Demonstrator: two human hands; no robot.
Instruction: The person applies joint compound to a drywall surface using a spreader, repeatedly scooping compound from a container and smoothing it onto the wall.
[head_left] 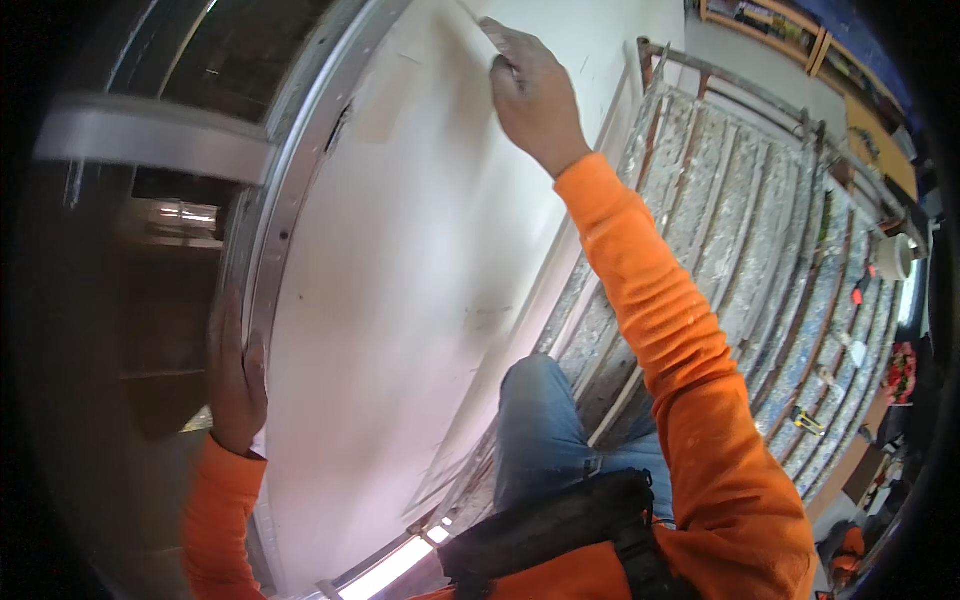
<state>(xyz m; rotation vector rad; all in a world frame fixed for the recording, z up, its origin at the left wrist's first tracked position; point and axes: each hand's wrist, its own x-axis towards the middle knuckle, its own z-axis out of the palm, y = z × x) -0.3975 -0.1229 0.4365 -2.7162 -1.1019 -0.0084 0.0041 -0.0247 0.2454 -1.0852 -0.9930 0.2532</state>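
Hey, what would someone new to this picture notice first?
Most likely the bright orange right sleeve, reaching from the lower right up to the right hand, raised at the white wall near the top of the view. Next, perhaps, the paint-spattered slatted platform spreading across the right side. Over on the left, the left hand is at the metal window frame.
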